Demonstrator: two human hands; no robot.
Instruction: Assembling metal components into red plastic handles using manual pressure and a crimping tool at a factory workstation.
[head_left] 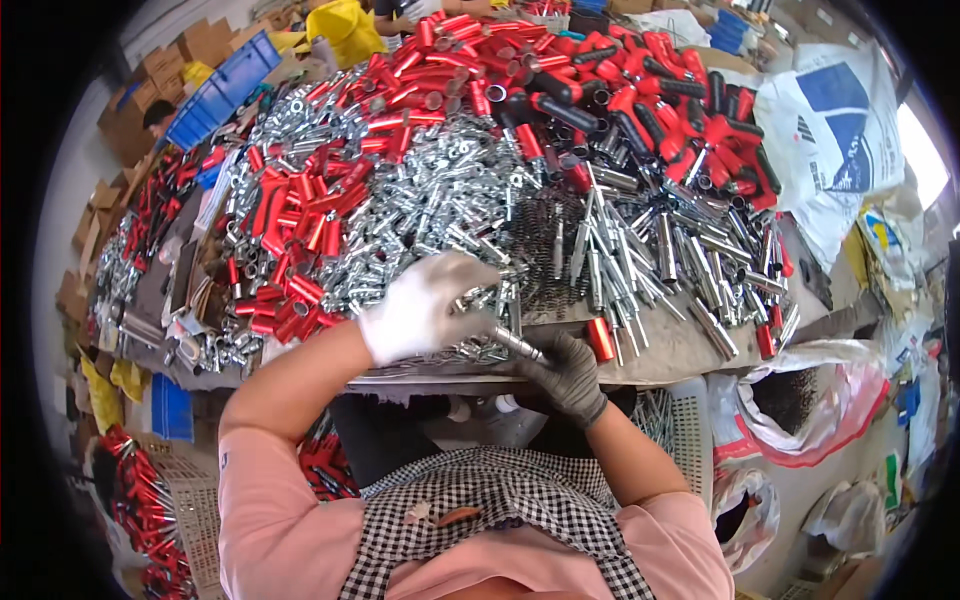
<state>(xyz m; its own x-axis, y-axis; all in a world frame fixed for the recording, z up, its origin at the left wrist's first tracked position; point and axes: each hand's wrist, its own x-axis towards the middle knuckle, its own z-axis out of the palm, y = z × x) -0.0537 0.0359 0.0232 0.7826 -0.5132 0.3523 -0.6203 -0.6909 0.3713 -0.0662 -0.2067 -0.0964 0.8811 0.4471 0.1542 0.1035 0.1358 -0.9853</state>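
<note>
Just below center frame, a dark-gloved right hand (572, 382) clamps a slim metal part (517, 344) near the table's (655, 368) edge; the blurred left hand's (425, 308) grip cannot be told. A slackened pinch could drop the part.

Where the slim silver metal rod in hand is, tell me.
In the head view, the rod is just below and right of centre, between the white-gloved left hand and grey-gloved right hand.

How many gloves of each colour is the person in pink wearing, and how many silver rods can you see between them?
White glove: 1
Dark grey glove: 1
Silver rod between them: 1
Total: 3
</note>
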